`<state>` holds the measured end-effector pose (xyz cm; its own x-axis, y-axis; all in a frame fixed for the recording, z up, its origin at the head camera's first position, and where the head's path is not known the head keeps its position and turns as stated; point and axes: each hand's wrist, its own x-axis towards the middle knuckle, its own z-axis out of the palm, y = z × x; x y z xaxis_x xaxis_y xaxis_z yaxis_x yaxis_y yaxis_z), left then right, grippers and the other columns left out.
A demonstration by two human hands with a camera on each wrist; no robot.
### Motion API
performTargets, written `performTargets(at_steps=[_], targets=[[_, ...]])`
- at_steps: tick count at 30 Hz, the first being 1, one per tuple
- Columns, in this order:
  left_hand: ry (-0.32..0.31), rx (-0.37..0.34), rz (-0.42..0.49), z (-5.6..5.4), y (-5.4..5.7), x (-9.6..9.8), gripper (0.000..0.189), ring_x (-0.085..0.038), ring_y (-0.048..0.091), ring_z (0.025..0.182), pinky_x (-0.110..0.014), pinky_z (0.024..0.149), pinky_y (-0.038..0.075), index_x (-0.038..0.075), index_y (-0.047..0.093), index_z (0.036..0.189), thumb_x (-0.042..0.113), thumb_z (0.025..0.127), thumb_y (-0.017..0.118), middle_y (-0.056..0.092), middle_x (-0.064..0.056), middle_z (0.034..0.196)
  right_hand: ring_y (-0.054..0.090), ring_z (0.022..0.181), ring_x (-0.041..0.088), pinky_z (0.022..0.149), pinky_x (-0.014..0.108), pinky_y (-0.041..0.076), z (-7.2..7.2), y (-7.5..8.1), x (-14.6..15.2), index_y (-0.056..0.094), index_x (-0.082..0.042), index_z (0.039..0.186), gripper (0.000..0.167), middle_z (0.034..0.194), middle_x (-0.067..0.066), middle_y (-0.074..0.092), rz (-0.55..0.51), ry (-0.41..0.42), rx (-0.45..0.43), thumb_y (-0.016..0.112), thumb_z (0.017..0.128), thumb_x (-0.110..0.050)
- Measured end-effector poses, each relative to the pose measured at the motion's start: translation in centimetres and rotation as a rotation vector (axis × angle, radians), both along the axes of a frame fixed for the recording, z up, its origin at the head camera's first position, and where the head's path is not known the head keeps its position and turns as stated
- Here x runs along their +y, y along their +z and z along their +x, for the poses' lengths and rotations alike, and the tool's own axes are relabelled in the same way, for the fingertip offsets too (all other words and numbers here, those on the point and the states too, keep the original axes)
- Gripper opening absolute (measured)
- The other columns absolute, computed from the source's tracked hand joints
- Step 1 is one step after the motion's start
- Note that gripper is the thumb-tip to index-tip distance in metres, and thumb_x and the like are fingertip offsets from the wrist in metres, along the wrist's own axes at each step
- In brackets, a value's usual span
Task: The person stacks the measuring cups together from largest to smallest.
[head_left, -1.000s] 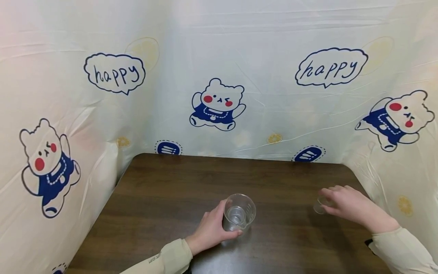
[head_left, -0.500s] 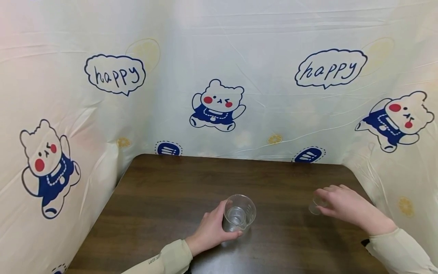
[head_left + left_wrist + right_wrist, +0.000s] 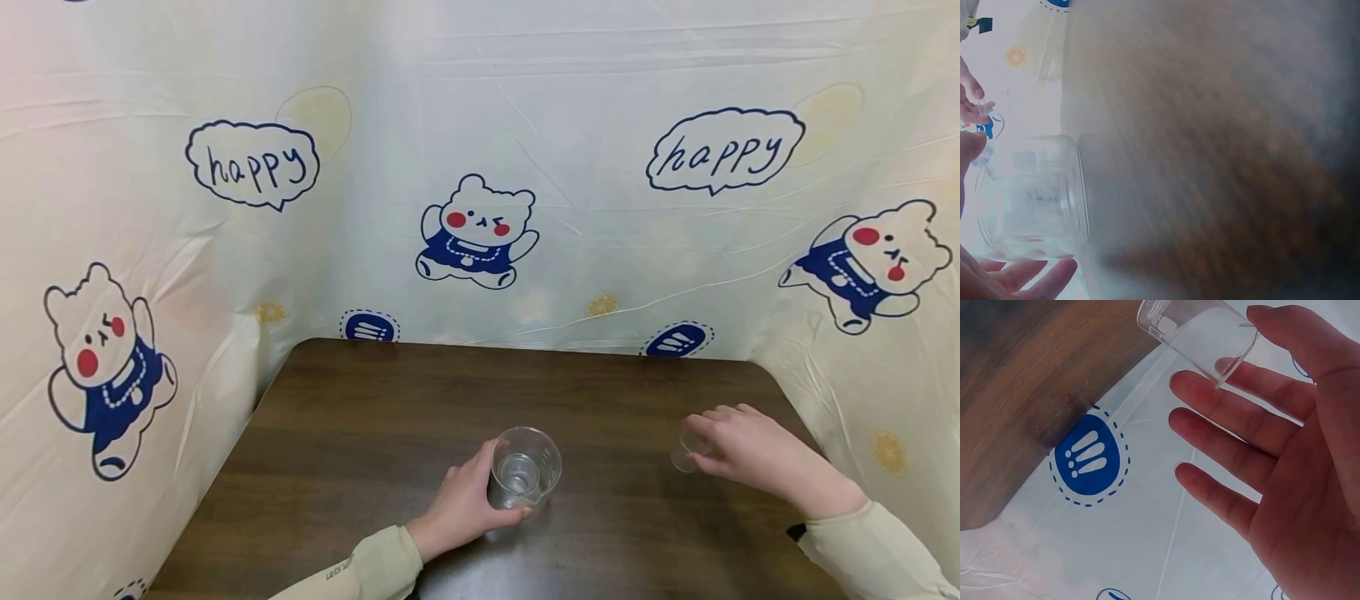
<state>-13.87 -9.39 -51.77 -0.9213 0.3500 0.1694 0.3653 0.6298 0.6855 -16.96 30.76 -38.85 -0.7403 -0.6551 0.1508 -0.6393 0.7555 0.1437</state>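
Observation:
My left hand (image 3: 459, 506) grips a large clear glass beaker (image 3: 527, 471) near the middle of the table, thumb at the near side. In the left wrist view, fingers and thumb curve around this upright beaker (image 3: 1032, 194). A ring shows low inside it; whether that is liquid or the glass bottom I cannot tell. Toward the right, my right hand (image 3: 757, 458) pinches a smaller clear beaker (image 3: 682, 457) by its rim. The right wrist view shows thumb and index finger on the small beaker (image 3: 1200, 334), the other fingers extended. It appears raised off the table.
The brown wooden table (image 3: 360, 400) has rounded far corners. A pale printed curtain (image 3: 585, 225) with bears and lettering hangs behind it and along both sides, close to the table edges. The small beaker is right of the large one, with bare tabletop between.
My right hand has moved slightly left with the small beaker, toward the large one. The left hand and the large beaker have stayed in place.

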Motion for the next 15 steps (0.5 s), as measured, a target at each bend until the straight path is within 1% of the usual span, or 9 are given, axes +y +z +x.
performTargets(at_steps=[8,15], targets=[[0.000,-0.011,0.001,0.0,0.0,0.0,0.097,-0.016,0.063,0.117,-0.051,0.091,0.046,0.015,0.043,0.150,0.057,0.075,0.087,0.064,0.001,0.137,0.062,0.073,0.014,0.072,0.043,0.052,0.2,0.1,-0.7,0.069,-0.017,0.095,0.026,0.076,-0.013,0.061,0.004,0.012,-0.014,0.087,0.080,-0.030],[-0.004,-0.030,0.003,-0.1,-0.1,0.0,0.097,-0.017,0.062,0.119,-0.053,0.092,0.045,0.016,0.042,0.151,0.057,0.076,0.087,0.063,-0.001,0.138,0.063,0.074,0.016,0.073,0.042,0.052,0.5,0.1,-1.2,0.069,-0.015,0.095,0.028,0.077,-0.011,0.062,-0.006,0.058,0.043,0.088,0.078,-0.029]])
